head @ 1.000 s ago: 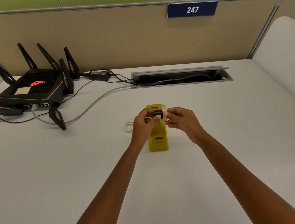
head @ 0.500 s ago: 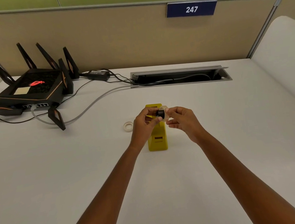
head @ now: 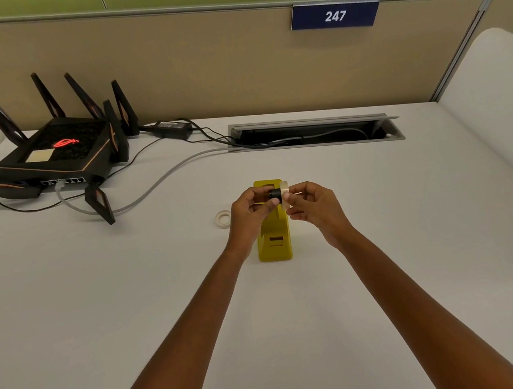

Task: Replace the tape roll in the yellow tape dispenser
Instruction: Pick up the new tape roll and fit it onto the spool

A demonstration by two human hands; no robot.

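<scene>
Both hands are held above the yellow tape dispenser (head: 274, 243), which stands on the pale worktop (head: 133, 304). The left hand (head: 249, 209) pinches a small black hub (head: 275, 194) with its fingers closed on it, and the right hand (head: 312, 207) grips the tape roll (head: 284, 192), a pale, translucent ring, by its rim. Compared with a second ago, the roll sits closer against the hub and the two hands have drawn slightly together, so the hub appears to be going into the roll's centre hole; how far it is seated cannot be told, since the fingers cover the joint. That suggests the new roll is being mounted on its hub, and dropping the pair into the dispenser's cradle is not yet done. A second ring of tape (head: 223, 219), thin and nearly flat, lies on the worktop just left of the left hand, untouched; it may be the spent roll. The dispenser looks like smooth moulded plastic, wedge-shaped with a recessed slot near its front.
</scene>
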